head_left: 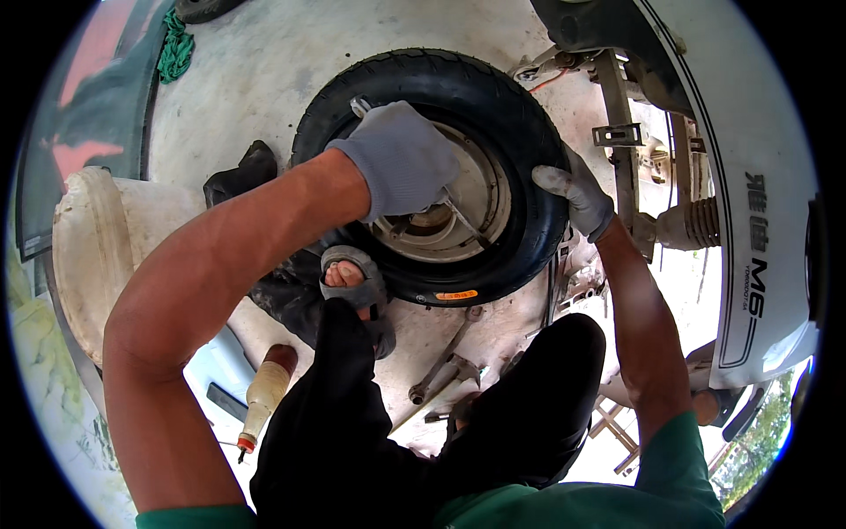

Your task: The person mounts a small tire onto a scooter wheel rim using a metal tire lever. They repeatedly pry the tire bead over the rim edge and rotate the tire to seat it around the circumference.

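Observation:
A black tire (pixel 357 79) on a pale metal wheel (pixel 493 189) lies flat on the floor in front of me. My left hand (pixel 405 159), in a grey glove, is closed over the wheel around a metal bar (pixel 467 220) resembling a tire lever. One end of the bar shows past the knuckles near the tire's inner edge; the other reaches across the wheel. The glove's back hides those fingers. My right hand (pixel 582 194), also gloved, grips the tire's right side, thumb on the sidewall and fingers mostly out of sight.
A white vehicle (pixel 758 176) with its exposed frame stands at the right. Left are a pale bucket (pixel 79 264) and a bottle (pixel 264 392) with a red cap. Wrenches (pixel 445 361) lie between my legs and the tire. Green cloth (pixel 176 48) lies at the far left.

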